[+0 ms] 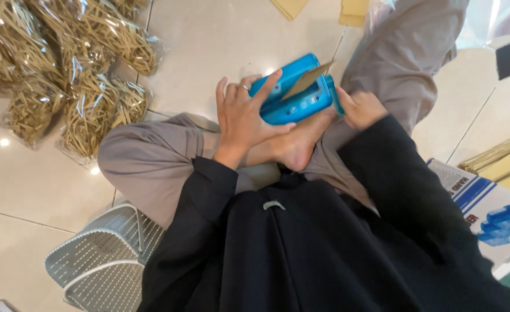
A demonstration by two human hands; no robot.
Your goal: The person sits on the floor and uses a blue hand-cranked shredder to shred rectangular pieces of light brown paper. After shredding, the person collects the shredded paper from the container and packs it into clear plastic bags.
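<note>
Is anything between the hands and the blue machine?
No. The left hand lies right on the blue machine, and the right hand touches its end. A brown card sticks out of its top, clear of both hands.

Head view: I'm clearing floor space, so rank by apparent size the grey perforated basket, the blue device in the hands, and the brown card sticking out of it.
1. Grey perforated basket, though partly cut off and nearer the camera.
2. Blue device.
3. Brown card.
</note>
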